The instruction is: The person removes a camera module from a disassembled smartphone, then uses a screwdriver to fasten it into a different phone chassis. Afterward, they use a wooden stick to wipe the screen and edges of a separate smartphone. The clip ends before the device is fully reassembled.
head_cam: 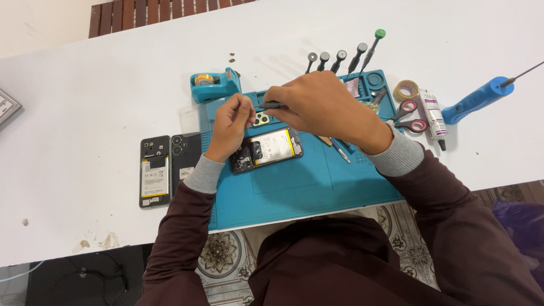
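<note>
The work in hand is on an opened phone (266, 149) that lies with its back cover off, near the middle of the blue mat (294, 187), which sits on the white surface (85, 85) close to its near edge. The battery and the inner parts of the phone are showing.

The right hand (317, 105) is closed around a dark screwdriver (271, 105), held nearly level, with its tip pointing toward the left hand (231, 122). The left hand is closed in a pinch just above the upper left end of the phone, beside a small gold camera piece (261, 118). What its fingers pinch is too small to tell; it may be a screw or the tool tip.

I judge that the step is the loosening or lifting of a small part at the camera end of the phone. The next move seems to call for a steady tool tip and a firm phone, because the parts there are very small.

Along the far edge of the mat stand five more screwdrivers (340, 59). A teal tape dispenser (215, 85) is at the far left corner of the mat. Red-handled scissors (411, 116), a roll of tape (405, 89) and a glue tube (433, 116) lie just beside the right edge of the mat. Another opened phone (154, 171) and a black back cover (186, 156) rest left of the mat.
</note>
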{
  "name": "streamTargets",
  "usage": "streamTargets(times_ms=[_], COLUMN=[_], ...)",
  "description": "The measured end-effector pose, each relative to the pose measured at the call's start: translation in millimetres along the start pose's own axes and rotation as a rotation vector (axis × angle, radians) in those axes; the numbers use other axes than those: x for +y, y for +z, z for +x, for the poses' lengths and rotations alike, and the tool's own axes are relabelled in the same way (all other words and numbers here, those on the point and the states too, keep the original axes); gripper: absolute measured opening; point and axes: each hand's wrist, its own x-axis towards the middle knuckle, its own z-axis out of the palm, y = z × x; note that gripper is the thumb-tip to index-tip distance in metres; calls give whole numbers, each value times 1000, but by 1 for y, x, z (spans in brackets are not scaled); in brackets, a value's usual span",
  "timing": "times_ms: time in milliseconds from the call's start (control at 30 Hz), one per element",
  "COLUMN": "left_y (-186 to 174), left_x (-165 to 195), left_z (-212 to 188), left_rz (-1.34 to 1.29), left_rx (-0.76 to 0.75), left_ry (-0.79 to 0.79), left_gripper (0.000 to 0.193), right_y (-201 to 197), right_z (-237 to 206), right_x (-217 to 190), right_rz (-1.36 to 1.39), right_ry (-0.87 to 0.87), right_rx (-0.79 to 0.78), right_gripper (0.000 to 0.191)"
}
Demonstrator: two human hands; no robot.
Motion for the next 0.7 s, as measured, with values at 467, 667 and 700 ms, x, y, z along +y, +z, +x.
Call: streamTargets(times_ms=[467,667,700], left_y=[-1,-1,-1], left_x=[-4,-5,-5], left_z=[0,0,0], left_rz=[-41,-3,5], left_rx=[-45,-50,-48], left_ry=[-27,-25,-23], left_gripper=[33,34,34], right_y=[12,14,14], right_z=[3,3,2], right_x=[11,12,13], right_rz=[1,-5,-3], right_ry=[-15,-17,-25], right_rx=[-49,-57,-47], right_gripper=[21,21,21])
